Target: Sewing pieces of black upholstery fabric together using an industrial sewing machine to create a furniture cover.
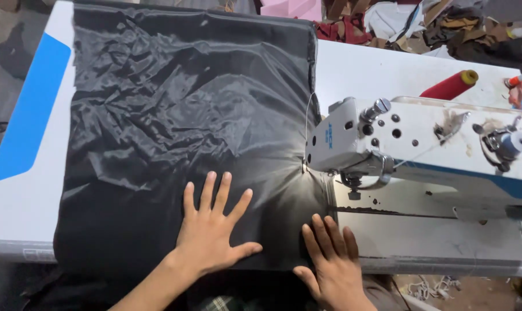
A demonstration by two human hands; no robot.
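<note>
Both hands flat and open, gripping nothing, just pressing black fabric [174, 115] onto the bench [19, 213]. Left hand [212, 233] spread mid-cloth, right hand [330, 259] at the near right edge, closer to the sewing machine [422, 144] needle just up-right. Fabric stretching away leftward.

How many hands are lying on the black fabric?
2. The left hand lies flat on the fabric, fingers spread. The right hand rests on its edge, near the sewing machine.

Beyond your white tabletop [376, 72] you have a red thread cone [450, 86] lying flat, a pink box [290, 8], and heaped cloth scraps [445, 26] behind.
</note>
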